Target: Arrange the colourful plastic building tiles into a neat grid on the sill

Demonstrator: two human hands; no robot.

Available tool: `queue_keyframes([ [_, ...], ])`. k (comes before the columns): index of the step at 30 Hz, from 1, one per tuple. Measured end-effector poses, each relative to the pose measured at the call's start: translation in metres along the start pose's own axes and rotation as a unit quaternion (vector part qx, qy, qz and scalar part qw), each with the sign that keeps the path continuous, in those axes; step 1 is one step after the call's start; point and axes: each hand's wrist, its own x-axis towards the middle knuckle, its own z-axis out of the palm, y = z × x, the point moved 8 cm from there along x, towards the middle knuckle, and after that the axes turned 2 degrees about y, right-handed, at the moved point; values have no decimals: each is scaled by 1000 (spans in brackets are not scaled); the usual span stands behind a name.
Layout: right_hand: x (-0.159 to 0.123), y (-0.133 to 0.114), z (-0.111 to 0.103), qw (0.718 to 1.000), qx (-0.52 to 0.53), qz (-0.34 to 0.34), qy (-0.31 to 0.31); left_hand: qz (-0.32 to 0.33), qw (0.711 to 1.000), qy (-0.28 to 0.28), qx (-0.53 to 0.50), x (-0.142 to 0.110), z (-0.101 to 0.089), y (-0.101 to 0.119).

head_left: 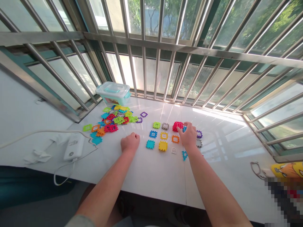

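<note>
My left hand [130, 142] rests on the white table [146, 173] as a closed fist, with nothing showing in it. Over the right-hand group of plastic building pieces, my right hand [188, 135] has its thumb and forefinger bent at the right side of a red stack of square building pieces [177, 126]. A blue piece [184, 129] shows between these fingers. Around them lie a green piece [156, 125], a grey one [165, 126], an orange one [175, 139], a yellow stack [163, 146], a white window piece [174, 150] and a blue triangle [184, 155]. My right hand hides some pieces.
A heap of mixed building pieces [119, 119] spreads at the left, before a lidded clear box [113, 93]. A white power strip [74, 146] with cable and crumpled tissue [40, 155] lie farther left. Metal window bars [156, 72] border the table. A yellow item [286, 170] sits far right.
</note>
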Motion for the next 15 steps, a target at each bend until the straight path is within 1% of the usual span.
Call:
queue_keyframes([
  [5,-1,-1,7,1000,-8,5,-3,-1,1000,1,4,0,1,0],
  [15,-2,-1,14,1000,-7,18,-10,0,1000,-3,3,-1,-3,1],
])
